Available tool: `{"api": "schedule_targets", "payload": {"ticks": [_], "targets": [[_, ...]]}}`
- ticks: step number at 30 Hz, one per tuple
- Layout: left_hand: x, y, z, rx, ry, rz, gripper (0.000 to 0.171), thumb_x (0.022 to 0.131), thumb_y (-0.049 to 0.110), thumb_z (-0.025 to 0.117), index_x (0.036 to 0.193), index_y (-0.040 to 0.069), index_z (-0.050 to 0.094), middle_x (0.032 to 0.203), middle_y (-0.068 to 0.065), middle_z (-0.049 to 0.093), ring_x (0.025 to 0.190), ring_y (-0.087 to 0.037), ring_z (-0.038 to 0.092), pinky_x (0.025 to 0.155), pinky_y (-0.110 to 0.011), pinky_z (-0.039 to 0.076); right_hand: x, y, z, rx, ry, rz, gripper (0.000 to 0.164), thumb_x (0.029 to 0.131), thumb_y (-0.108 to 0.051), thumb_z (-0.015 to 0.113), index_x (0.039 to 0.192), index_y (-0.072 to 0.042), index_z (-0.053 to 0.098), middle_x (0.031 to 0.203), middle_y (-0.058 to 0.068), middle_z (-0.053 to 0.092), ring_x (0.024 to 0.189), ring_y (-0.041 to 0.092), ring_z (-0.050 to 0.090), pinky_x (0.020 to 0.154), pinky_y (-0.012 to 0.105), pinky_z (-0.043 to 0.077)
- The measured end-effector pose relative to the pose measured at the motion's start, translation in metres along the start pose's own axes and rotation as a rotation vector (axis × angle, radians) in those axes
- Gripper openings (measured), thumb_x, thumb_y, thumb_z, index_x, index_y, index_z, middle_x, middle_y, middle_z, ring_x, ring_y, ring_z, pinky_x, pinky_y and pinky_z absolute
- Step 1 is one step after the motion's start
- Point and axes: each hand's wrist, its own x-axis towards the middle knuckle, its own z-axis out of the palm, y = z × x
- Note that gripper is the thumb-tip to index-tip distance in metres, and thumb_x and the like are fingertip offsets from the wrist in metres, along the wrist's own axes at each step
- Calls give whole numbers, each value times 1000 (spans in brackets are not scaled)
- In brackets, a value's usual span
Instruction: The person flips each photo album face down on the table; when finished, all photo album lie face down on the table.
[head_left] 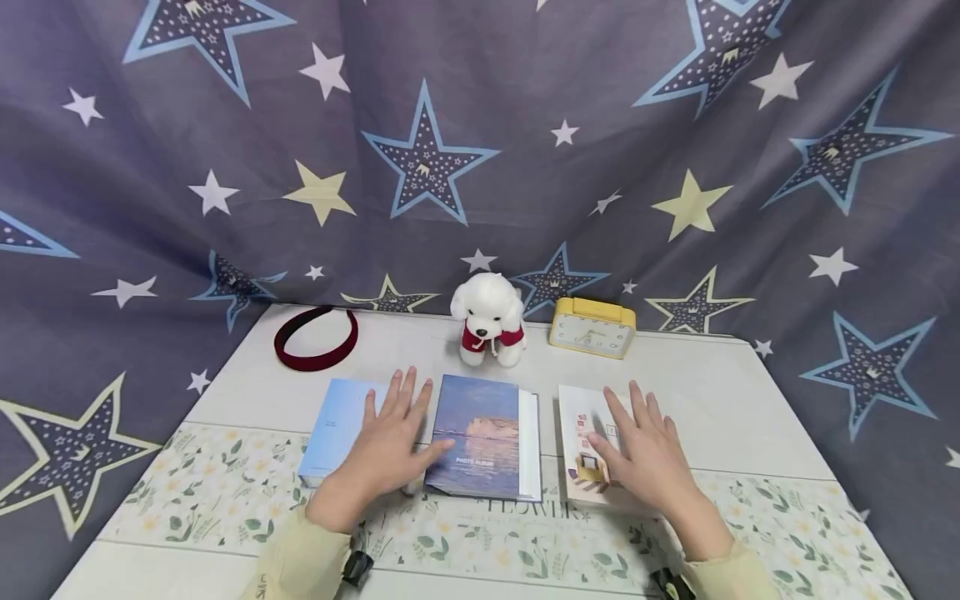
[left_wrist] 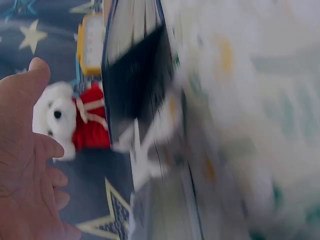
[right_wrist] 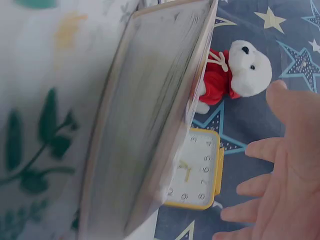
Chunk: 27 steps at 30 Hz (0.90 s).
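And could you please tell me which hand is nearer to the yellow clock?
Right: the right hand is in front of the yellow clock; the left hand is farther off, to its front left.

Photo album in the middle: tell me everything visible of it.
The photo album lies flat on the table, apparently closed, in front of the plush dog. Its hard-looking cover shows blue water, a pinkish cliff and white PHOTO ALBUM lettering; a pale strip runs down its right side. The left hand has its thumb over the album's left edge; contact is unclear.
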Motion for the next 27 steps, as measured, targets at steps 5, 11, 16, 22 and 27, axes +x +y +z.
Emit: {"api": "schedule_targets", "payload": {"ticks": [5, 11, 16, 22, 27], "targets": [[13, 31, 9, -19, -34, 88, 89, 92, 61, 52, 153, 2, 27, 160, -22, 4, 147, -38, 2, 111, -67, 5, -12, 10, -4, -1, -46, 62, 70, 99, -49, 47, 151, -5, 34, 153, 35, 18, 134, 58, 24, 102, 71, 26], [30, 72, 22, -74, -128, 177, 88, 95, 63, 44, 154, 2, 22, 159, -24, 7, 147, -40, 1, 112, -64, 5, -22, 23, -5, 32, -153, 202, 76, 98, -54, 45, 150, -1, 33, 146, 45, 18, 126, 62, 34, 94, 70, 36], [37, 107, 31, -110, -247, 232, 88, 95, 65, 39, 156, 7, 15, 161, -18, -3, 147, -37, -1, 114, -60, 7, -27, 30, -2, 63, -232, 327, 79, 97, -57, 44, 149, 2, 34, 144, 45, 20, 127, 62, 30, 96, 73, 31], [42, 141, 45, -54, -315, 344, 86, 95, 62, 44, 157, 9, 17, 161, -19, -1, 148, -34, -2, 116, -56, 11, -35, 30, 3, 144, -252, 404, 77, 98, -55, 44, 148, 3, 35, 147, 44, 16, 131, 61, 23, 98, 73, 26], [44, 157, 57, 4, -321, 392, 76, 99, 56, 42, 157, 12, 21, 160, -23, 5, 147, -38, 5, 117, -49, 16, -36, 25, 5, 176, -232, 452, 72, 100, -52, 40, 147, 2, 37, 149, 44, 7, 131, 64, 18, 96, 75, 22]]}}
